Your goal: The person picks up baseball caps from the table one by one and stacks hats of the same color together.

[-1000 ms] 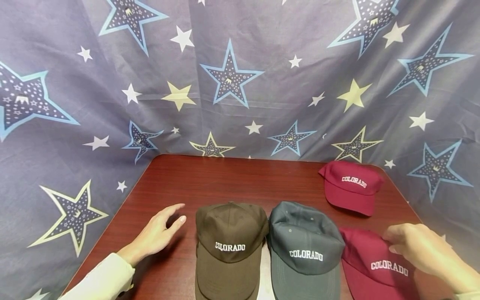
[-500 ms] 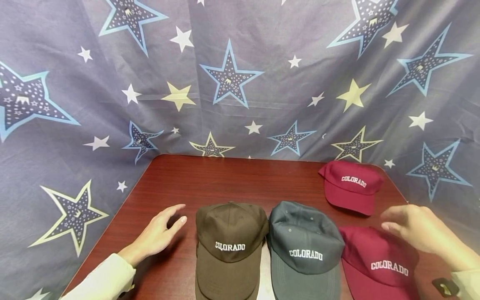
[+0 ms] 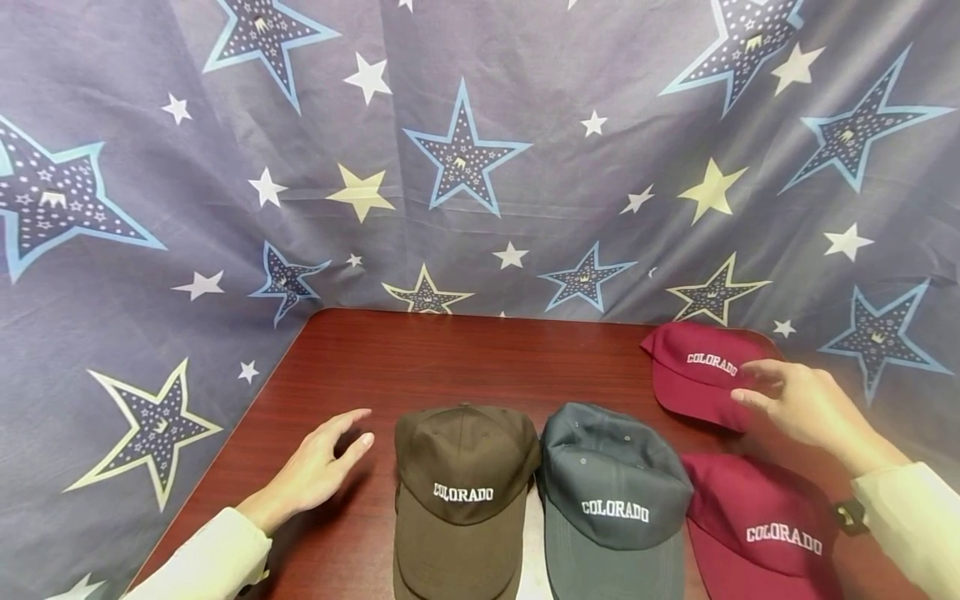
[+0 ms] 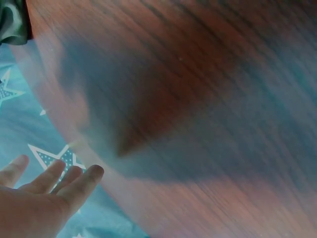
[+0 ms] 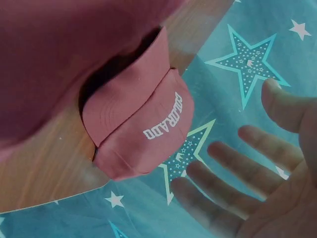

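Four caps is avoided here; a maroon cap (image 3: 693,375) lettered COLORADO lies at the table's back right corner. My right hand (image 3: 810,412) reaches over its right side, fingers spread and holding nothing; the right wrist view shows the same maroon cap (image 5: 143,124) just beyond the fingertips. Closer to me lie a second maroon cap (image 3: 757,508), a dark grey cap (image 3: 611,475) and a brown cap (image 3: 461,467), side by side with brims toward me. Left of the brown cap, my left hand (image 3: 307,467) hovers with relaxed fingers, empty, its shadow on the wood.
The reddish-brown table (image 3: 450,358) ends at a star-printed cloth (image 3: 480,167) hung behind and along both sides. A pale strip (image 3: 531,550) shows between the brown and grey caps.
My right hand has left the nearer maroon cap and moved away from me to the far maroon cap. My left hand and the caps stay in place.
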`<state>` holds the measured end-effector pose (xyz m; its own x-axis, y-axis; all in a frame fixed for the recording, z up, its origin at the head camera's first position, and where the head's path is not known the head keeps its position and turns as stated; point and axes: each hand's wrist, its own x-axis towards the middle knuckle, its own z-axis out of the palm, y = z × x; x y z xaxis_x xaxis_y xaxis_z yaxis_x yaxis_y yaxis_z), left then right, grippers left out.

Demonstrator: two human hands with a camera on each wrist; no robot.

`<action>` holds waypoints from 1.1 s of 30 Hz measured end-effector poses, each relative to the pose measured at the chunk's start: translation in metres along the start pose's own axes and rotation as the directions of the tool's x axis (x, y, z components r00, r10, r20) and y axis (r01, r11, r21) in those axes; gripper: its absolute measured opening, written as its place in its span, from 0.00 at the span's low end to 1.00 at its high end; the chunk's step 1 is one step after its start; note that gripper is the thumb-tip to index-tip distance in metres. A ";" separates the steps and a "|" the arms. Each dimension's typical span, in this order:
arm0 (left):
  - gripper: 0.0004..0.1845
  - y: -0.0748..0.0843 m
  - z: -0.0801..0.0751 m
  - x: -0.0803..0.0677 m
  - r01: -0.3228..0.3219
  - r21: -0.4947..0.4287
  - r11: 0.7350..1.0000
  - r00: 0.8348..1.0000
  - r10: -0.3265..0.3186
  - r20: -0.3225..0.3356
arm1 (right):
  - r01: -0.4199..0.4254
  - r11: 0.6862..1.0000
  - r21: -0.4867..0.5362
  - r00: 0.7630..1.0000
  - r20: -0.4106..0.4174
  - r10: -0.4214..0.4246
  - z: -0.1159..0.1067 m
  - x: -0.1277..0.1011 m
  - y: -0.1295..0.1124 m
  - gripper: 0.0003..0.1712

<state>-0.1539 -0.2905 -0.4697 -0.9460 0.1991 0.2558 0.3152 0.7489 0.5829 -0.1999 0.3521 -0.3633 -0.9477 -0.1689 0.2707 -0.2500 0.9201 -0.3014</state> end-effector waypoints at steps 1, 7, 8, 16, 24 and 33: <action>0.26 0.000 0.000 0.000 -0.001 0.000 1.000 1.000 0.001 0.000 | -0.001 1.000 -0.005 1.000 0.000 0.001 0.000 0.003 0.001 0.30; 0.26 -0.001 0.001 0.001 -0.010 0.001 1.000 1.000 0.010 0.000 | -0.010 0.999 -0.040 1.000 0.019 0.011 0.001 0.020 0.006 0.37; 0.26 0.000 0.001 0.001 -0.012 0.001 1.000 1.000 0.012 0.001 | -0.014 0.999 -0.045 0.999 0.028 0.016 0.001 0.022 0.007 0.38; 0.26 -0.001 0.004 0.003 -0.024 -0.006 1.000 1.000 0.024 -0.002 | -0.058 0.997 -0.060 0.989 0.132 0.065 0.001 0.045 0.008 0.44; 0.26 0.000 0.004 0.003 -0.018 -0.007 1.000 1.000 0.018 -0.004 | -0.074 0.994 -0.074 0.978 0.191 0.087 0.006 0.064 0.013 0.46; 0.26 0.001 0.004 0.003 -0.024 -0.008 1.000 1.000 0.024 -0.008 | -0.129 0.989 -0.069 0.962 0.233 0.141 0.019 0.080 0.019 0.64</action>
<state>-0.1563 -0.2865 -0.4719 -0.9376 0.2115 0.2761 0.3383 0.7391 0.5825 -0.2847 0.3496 -0.3652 -0.9934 -0.1147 0.0045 -0.1117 0.9565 -0.2694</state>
